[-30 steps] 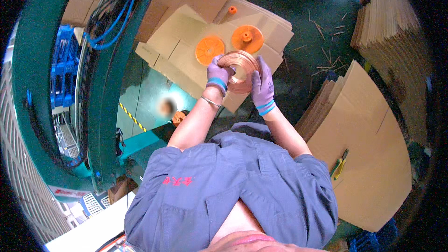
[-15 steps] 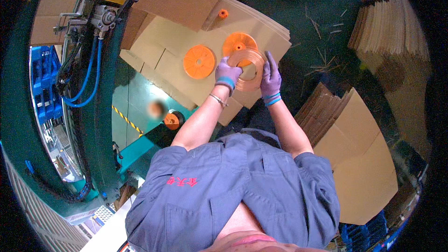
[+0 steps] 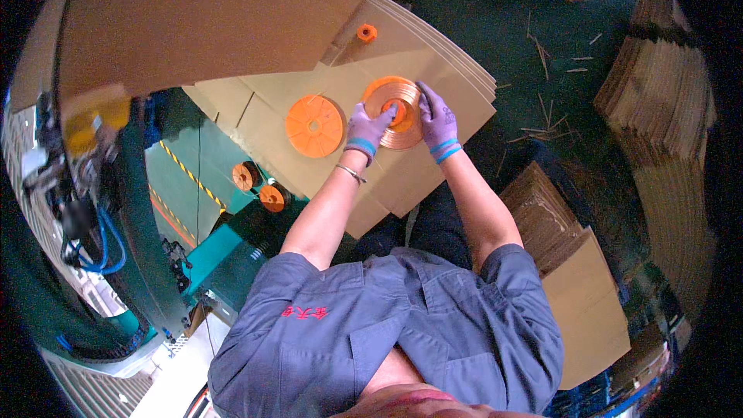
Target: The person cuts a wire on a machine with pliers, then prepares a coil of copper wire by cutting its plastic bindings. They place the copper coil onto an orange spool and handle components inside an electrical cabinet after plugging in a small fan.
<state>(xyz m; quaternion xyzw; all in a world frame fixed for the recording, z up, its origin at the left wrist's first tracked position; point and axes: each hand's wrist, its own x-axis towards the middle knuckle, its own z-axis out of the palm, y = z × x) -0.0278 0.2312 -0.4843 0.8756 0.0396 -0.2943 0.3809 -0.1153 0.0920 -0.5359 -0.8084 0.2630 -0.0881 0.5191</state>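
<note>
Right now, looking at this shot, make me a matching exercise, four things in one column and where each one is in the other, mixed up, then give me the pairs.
Things:
1. orange spool
2. flat orange disc
3. small orange cap
4. folded cartons

Places:
A. stacked at the right edge of the view
B. alone on the cardboard, far side from the person
C. between the left hand and right hand
D. lying on the cardboard left of the left hand

Pairs: 1-C, 2-D, 3-B, 4-A
</note>
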